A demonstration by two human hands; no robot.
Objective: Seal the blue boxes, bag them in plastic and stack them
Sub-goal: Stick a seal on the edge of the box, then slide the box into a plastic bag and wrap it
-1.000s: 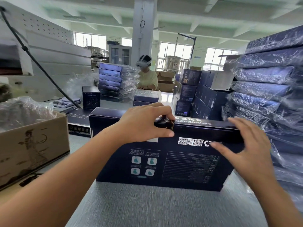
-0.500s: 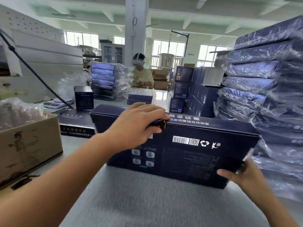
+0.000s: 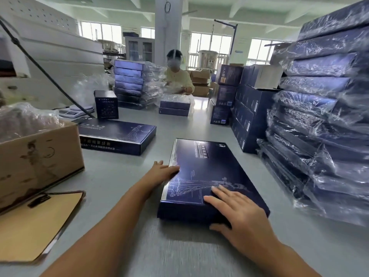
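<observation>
A flat dark blue box [image 3: 207, 168] with a pale line drawing on its lid lies on the grey table [image 3: 123, 196] in front of me, long side running away from me. My left hand [image 3: 161, 172] rests against its left edge, fingers on the lid. My right hand [image 3: 239, 212] lies flat on the near right corner, fingers spread, thumb over the front side. A second blue box [image 3: 117, 136] lies flat farther left. To the right rises a tall stack of blue boxes in clear plastic [image 3: 327, 124].
A cardboard carton [image 3: 38, 158] with plastic bags stands at left, a brown flap [image 3: 34, 224] before it. A small dark box [image 3: 106, 104] and a scale [image 3: 75, 111] sit farther back. Another person [image 3: 177, 76] works across the table beside bagged stacks [image 3: 131, 82]. Unbagged blue cartons [image 3: 249, 108] stand at right.
The box stood on its long edge, my left hand gripping its top; it now lies flat, lid up. My left hand went to its left edge, my right onto its near corner.
</observation>
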